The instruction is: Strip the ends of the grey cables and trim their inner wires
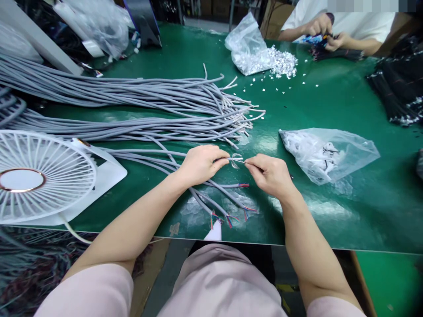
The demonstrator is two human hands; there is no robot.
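My left hand (204, 164) pinches a grey cable close to its stripped end (236, 159), where pale inner strands and loose thin filaments stick out. Facing it, my right hand (269, 174) has thumb and forefinger closed at the tip of those strands; a thin strand runs into the pinch. Just below my hands lie several grey cables (211, 203) whose ends fan out into red, blue and green wires (231, 219). Behind my left hand, two thick bundles of grey cable (132, 94) stretch from the left, their ends showing whitish wrapping.
A white fan (49, 176) lies at the left. To the right is a clear bag of white parts (325, 154). Further back, small silvery pieces (280, 61) spill from another bag (246, 48). Across the green table (330, 103), a co-worker's hands (322, 33) handle dark wires. Black cable bundles (396, 88) sit far right.
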